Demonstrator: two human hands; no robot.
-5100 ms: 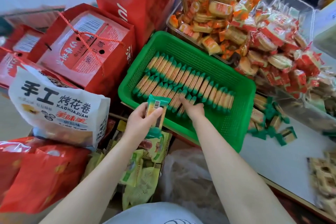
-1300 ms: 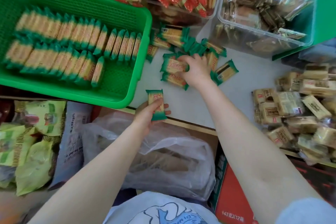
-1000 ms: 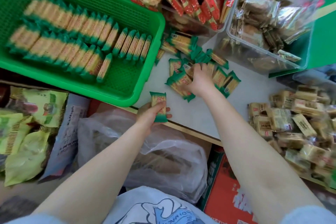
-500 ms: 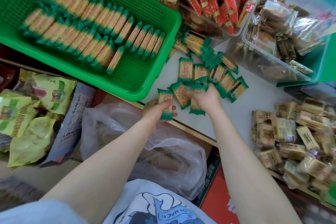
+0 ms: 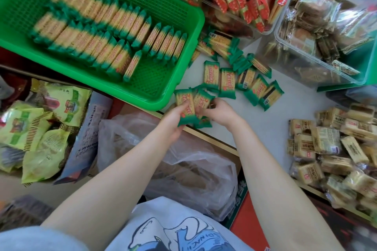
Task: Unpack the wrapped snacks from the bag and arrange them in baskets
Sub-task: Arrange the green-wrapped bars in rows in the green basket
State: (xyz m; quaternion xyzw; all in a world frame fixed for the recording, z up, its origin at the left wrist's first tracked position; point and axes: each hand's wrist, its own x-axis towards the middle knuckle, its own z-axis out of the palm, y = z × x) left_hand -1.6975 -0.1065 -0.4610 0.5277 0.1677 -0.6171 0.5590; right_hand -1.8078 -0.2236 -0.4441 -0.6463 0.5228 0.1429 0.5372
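Green-wrapped snack packs [image 5: 191, 106]: we grip them, left hand [image 5: 173, 118] and right hand [image 5: 221, 111] both clasped, near green basket [image 5: 163, 99].

Both forearms are bare, with no watch or ring showing on the left hand [image 5: 173, 120] or right hand [image 5: 221, 112]. A light grey short-sleeved shirt [image 5: 163, 230] carries a blue-and-white cartoon print with lettering.

Bare tabletop [image 5: 289, 106] lying open between loose green cracker packs [image 5: 240, 79] and tan snack pile [image 5: 334, 149]. Green basket [image 5: 163, 96] showing free mesh at near right corner; its rim walling left side. Clear bins [image 5: 302, 63] blocking far edge. Plastic bag [image 5: 183, 165] bulging below tabletop edge.
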